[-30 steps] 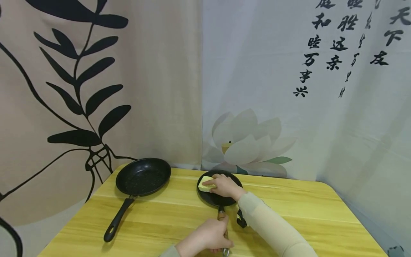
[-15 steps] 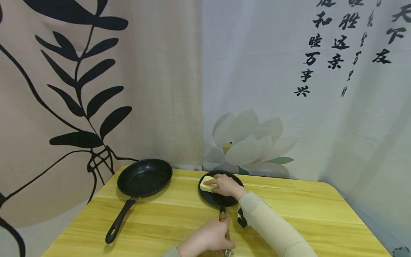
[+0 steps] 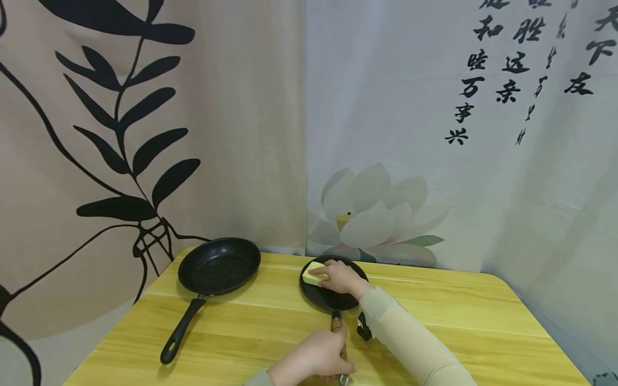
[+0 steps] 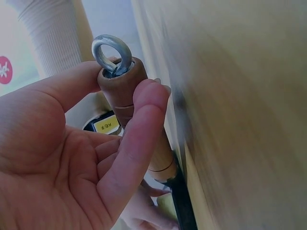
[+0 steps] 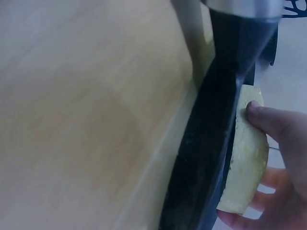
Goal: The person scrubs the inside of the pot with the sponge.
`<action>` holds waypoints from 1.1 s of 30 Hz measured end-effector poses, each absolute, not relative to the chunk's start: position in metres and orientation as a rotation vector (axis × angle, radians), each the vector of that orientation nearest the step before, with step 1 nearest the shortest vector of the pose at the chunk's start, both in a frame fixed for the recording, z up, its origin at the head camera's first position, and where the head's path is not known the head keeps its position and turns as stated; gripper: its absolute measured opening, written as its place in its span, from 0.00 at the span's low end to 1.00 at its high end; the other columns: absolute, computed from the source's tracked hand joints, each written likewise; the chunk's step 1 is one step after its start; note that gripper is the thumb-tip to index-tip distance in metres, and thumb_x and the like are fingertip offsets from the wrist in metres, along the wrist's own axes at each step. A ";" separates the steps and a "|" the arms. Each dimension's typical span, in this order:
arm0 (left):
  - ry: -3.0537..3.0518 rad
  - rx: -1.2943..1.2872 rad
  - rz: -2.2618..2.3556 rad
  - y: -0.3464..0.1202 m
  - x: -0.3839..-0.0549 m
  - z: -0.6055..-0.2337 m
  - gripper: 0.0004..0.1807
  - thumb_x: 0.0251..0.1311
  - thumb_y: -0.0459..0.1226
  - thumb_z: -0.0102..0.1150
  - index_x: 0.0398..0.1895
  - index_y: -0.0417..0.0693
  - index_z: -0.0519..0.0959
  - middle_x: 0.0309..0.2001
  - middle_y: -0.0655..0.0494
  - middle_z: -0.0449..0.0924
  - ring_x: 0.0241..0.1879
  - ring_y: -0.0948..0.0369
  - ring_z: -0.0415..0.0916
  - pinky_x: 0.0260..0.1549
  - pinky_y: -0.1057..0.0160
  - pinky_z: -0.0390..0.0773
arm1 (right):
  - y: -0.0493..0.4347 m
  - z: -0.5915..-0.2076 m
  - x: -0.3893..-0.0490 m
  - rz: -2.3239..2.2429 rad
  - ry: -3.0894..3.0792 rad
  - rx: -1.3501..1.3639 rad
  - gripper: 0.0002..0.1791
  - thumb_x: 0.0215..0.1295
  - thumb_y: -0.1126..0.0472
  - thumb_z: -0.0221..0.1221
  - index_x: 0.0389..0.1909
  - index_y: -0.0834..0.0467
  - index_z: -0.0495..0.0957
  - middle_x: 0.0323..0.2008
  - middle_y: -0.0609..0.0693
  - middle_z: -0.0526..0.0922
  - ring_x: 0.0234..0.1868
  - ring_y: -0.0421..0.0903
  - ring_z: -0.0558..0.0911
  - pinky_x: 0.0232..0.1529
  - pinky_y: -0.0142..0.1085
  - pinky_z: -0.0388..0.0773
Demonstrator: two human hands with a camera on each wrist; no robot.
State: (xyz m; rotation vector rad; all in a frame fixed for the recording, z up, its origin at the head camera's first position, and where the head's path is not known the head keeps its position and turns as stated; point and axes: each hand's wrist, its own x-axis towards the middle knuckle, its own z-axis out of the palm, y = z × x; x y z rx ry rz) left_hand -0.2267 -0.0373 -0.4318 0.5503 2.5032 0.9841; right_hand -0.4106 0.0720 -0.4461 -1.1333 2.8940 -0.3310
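A small black frying pan (image 3: 318,298) lies near the table's far edge, its wooden handle (image 4: 125,98) pointing toward me. My left hand (image 3: 316,354) grips that handle close to the metal ring (image 4: 111,51) at its end. Inside the pan, a pale yellow sponge (image 3: 313,274) sits against the left part of the cooking surface. The thumb and fingers of my right hand (image 3: 341,279) hold the sponge by its edges, as the right wrist view shows. Its underside faces the pan and is hidden.
A larger black frying pan (image 3: 219,268) with a black handle stands at the left of the wooden table (image 3: 463,316). Beside my right sleeve lies a small black object (image 3: 363,328), partly covered. A printed curtain (image 3: 251,134) hangs right behind the table.
The sponge and my right hand have shifted very slightly toward the pan's far rim. My left hand keeps its grip on the handle. The whole head view has drifted a little.
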 end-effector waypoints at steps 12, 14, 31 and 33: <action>2.525 0.553 0.970 -0.036 -0.226 -0.431 0.43 0.55 0.41 0.68 0.69 0.31 0.60 0.16 0.58 0.77 0.10 0.59 0.72 0.09 0.64 0.71 | 0.075 -0.448 -0.414 -0.340 2.947 -1.006 0.24 0.68 0.50 0.59 0.65 0.39 0.73 0.64 0.61 0.68 0.60 0.64 0.71 0.51 0.58 0.74; 2.519 0.548 0.975 -0.036 -0.227 -0.430 0.42 0.55 0.41 0.68 0.69 0.31 0.60 0.16 0.58 0.77 0.10 0.59 0.72 0.09 0.64 0.71 | 0.076 -0.449 -0.414 -0.342 2.961 -0.978 0.24 0.68 0.49 0.59 0.65 0.39 0.73 0.63 0.59 0.69 0.60 0.64 0.71 0.51 0.59 0.73; 2.504 0.560 0.980 -0.037 -0.227 -0.431 0.42 0.56 0.42 0.68 0.69 0.33 0.60 0.17 0.58 0.77 0.10 0.58 0.72 0.09 0.64 0.70 | 0.085 -0.454 -0.421 -0.275 3.044 -0.845 0.24 0.68 0.48 0.59 0.64 0.38 0.74 0.55 0.57 0.75 0.52 0.62 0.74 0.46 0.61 0.73; 2.506 0.554 0.976 -0.037 -0.227 -0.432 0.42 0.56 0.42 0.68 0.69 0.33 0.60 0.17 0.59 0.77 0.11 0.59 0.72 0.09 0.64 0.70 | 0.086 -0.455 -0.422 -0.259 3.055 -0.827 0.24 0.68 0.48 0.59 0.64 0.37 0.73 0.54 0.57 0.75 0.51 0.62 0.75 0.46 0.61 0.73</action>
